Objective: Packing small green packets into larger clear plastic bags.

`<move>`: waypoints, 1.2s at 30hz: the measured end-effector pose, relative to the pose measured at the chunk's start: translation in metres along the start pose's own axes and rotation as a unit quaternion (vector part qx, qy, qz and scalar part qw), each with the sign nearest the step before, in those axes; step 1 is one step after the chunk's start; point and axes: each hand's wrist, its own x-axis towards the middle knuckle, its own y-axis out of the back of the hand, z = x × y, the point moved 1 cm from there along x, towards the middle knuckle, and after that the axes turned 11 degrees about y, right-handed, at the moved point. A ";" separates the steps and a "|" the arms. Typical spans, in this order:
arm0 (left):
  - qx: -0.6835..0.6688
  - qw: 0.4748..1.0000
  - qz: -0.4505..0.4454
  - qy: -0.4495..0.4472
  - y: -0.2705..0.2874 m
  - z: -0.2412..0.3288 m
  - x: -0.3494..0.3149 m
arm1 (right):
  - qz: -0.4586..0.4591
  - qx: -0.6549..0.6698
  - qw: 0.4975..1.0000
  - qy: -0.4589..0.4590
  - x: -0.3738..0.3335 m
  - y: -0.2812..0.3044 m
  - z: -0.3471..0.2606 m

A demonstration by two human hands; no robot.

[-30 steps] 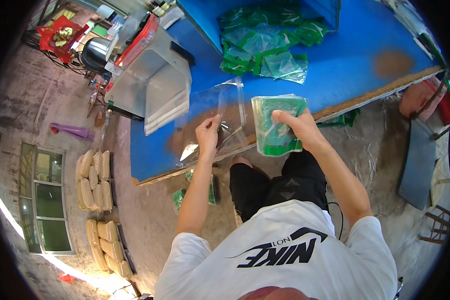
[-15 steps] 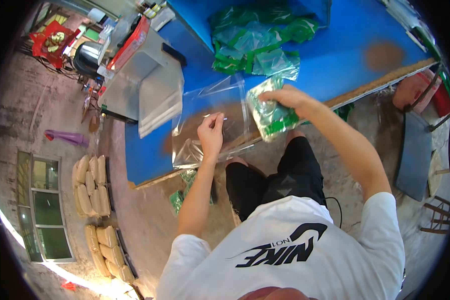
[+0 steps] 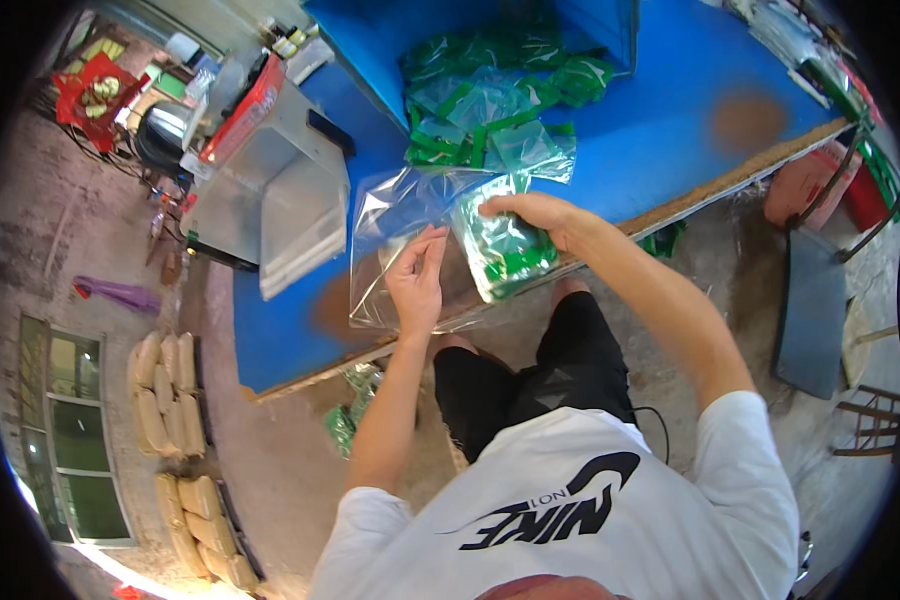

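Observation:
A large clear plastic bag (image 3: 378, 225) lies over the near edge of the blue table. My left hand (image 3: 415, 285) is closed on the bag, its thumb and fingers pinched together near the bag's middle. In my right hand (image 3: 532, 214) is a stack of green-and-clear plastic packets (image 3: 505, 258), gripped from the top right with the thumb over its face. The stack's left edge is at the bag's right side, close to my left fingertips. Whether it is inside the bag's mouth I cannot tell.
Beyond my hands, loose green packets (image 3: 500, 110) spill from an open blue box (image 3: 365, 50) on the blue table (image 3: 280, 335). A grey metal machine (image 3: 295, 180) with a red top stands to the left. A dark stool (image 3: 812, 310) is at the right.
My right hand has brought the stack of packets left, against the bag's right side. My left hand remains closed on the bag, and the view has shifted slightly.

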 end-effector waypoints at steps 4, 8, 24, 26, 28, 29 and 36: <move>0.015 0.990 -0.122 -0.065 -0.005 0.032 -0.004 | -0.052 0.007 0.998 0.032 -0.007 -0.015 0.002; 0.058 0.974 -0.153 -0.157 -0.023 0.050 -0.015 | -0.004 -0.045 0.995 0.084 0.002 -0.024 0.004; 0.474 0.776 -0.142 -0.391 -0.020 0.133 0.056 | -0.093 -0.019 0.973 0.208 -0.017 -0.082 0.002; 0.492 0.790 -0.365 -0.028 -0.018 0.145 0.090 | -0.051 -0.132 0.971 0.194 -0.023 -0.089 -0.006; 0.475 0.782 -0.402 -0.036 -0.011 0.140 0.102 | -0.060 -0.067 0.963 0.253 -0.021 -0.094 0.002; 0.458 0.772 -0.438 -0.046 -0.005 0.136 0.103 | -0.074 -0.085 0.966 0.234 -0.024 -0.098 -0.003; 0.381 0.830 -0.351 -0.206 -0.038 0.152 0.073 | -0.145 -0.331 0.918 0.164 -0.036 -0.119 -0.010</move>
